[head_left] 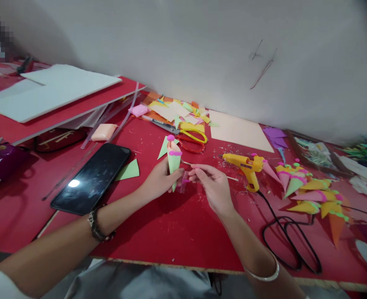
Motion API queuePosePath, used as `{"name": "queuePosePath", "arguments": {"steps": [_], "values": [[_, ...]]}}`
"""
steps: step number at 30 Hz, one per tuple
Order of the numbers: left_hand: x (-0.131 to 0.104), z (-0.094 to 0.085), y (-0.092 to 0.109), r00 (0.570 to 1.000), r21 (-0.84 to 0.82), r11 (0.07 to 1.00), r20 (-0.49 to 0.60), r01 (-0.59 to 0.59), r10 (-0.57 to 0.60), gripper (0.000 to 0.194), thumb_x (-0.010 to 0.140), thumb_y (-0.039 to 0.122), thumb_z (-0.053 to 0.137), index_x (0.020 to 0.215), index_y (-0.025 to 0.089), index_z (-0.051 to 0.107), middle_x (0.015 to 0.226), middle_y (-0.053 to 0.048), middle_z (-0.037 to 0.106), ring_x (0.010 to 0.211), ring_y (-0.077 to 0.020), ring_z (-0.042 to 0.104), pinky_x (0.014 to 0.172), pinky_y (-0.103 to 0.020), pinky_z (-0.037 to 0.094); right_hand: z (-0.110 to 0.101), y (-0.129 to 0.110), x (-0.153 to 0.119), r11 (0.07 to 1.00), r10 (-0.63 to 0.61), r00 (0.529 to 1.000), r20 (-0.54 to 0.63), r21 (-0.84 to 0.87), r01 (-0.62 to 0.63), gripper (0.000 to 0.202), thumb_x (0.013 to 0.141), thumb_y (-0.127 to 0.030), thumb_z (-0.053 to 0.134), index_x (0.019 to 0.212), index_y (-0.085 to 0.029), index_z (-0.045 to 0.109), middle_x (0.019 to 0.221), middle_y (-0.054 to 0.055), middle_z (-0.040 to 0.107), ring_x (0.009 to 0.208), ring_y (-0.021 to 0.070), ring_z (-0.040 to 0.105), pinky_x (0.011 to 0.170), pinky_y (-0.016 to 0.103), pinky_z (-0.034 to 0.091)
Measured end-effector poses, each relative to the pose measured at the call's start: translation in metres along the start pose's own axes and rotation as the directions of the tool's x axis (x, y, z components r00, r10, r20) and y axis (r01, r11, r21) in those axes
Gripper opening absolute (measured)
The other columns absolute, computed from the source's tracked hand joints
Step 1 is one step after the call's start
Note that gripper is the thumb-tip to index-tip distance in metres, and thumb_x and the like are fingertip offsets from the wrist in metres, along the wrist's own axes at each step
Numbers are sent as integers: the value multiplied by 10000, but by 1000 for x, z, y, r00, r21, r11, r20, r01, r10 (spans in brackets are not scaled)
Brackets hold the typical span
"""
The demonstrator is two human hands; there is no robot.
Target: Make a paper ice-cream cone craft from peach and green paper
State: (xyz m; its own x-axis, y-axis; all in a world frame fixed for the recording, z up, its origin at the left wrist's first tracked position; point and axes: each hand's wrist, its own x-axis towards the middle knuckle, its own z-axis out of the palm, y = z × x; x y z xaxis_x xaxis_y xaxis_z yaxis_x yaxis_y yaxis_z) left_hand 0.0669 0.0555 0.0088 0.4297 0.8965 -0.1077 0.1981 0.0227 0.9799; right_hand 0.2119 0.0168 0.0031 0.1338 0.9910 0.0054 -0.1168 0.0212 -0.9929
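My left hand [161, 179] is closed around a light green paper cone [174, 162], which stands upright, point down, with a pink ball on top and a pink band below its rim. A small clear packet [183, 182] with something pink in it shows beside the fingers of that hand. Just to the right, my right hand [214, 187] pinches a thin pale stick [232, 178], one end pointing toward the cone. The two hands are close together above the red table [171, 232].
A black phone [92, 176] lies left of the hands. Behind are yellow-handled scissors [193, 133] and paper scraps [173, 110]. To the right are a yellow glue gun [247, 166] with a looped black cord [284, 224] and several decorated cones [314, 193]. White sheets [55, 91] lie back left.
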Motion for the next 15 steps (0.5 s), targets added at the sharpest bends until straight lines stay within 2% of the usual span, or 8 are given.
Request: {"name": "queuePosePath", "arguments": {"steps": [3, 5, 7, 11, 13, 15], "values": [[0, 0, 0, 1000, 8, 1000, 1, 1, -1, 162, 787, 318, 455, 741, 172, 405, 506, 60, 495, 333, -49, 424, 326, -152, 344, -1, -1, -1, 1000, -14, 999, -29, 6, 15, 116, 751, -277, 552, 727, -178, 606, 559, -38, 591, 442, 57, 528, 449, 178, 434], [0, 0, 0, 1000, 14, 1000, 0, 5, -5, 164, 786, 320, 458, 743, 172, 403, 508, 61, 493, 333, -48, 420, 325, -151, 339, -1, -1, 0, 1000, -16, 999, -37, 8, 16, 108, 744, -267, 564, 690, -176, 587, 520, -50, 576, 405, 45, 506, 416, 161, 408], [0, 0, 0, 1000, 20, 1000, 6, 7, -7, 173, 789, 327, 454, 734, 171, 403, 516, 56, 502, 335, -48, 421, 326, -152, 341, -1, -1, 0, 1000, 0, 1000, -20, 9, 0, 74, 737, -245, 575, 737, -177, 602, 570, -35, 611, 467, 57, 553, 470, 169, 445], [0, 0, 0, 1000, -2, 1000, 14, -5, 5, 164, 802, 329, 437, 766, 171, 408, 528, 54, 508, 357, -51, 430, 339, -150, 354, 0, 0, 2, 998, 39, 999, 6, 52, -39, 179, 765, -250, 535, 911, -179, 609, 817, 33, 668, 723, 114, 631, 674, 242, 500], [0, 0, 0, 1000, -22, 1000, 10, -9, 9, 162, 801, 328, 443, 784, 170, 413, 529, 57, 498, 370, -52, 431, 342, -146, 355, 0, 0, 1, 996, 54, 998, 12, 72, -55, 197, 790, -286, 497, 917, -178, 603, 820, 40, 668, 725, 120, 633, 660, 246, 500], [-1, 0, 0, 1000, -34, 999, -2, -20, 20, 166, 799, 326, 454, 771, 166, 420, 539, 54, 492, 383, -47, 429, 350, -142, 352, -1, 0, 1, 995, 81, 996, 25, 48, -82, 217, 802, -330, 474, 850, -169, 612, 693, 24, 659, 591, 105, 619, 532, 209, 480]]}}
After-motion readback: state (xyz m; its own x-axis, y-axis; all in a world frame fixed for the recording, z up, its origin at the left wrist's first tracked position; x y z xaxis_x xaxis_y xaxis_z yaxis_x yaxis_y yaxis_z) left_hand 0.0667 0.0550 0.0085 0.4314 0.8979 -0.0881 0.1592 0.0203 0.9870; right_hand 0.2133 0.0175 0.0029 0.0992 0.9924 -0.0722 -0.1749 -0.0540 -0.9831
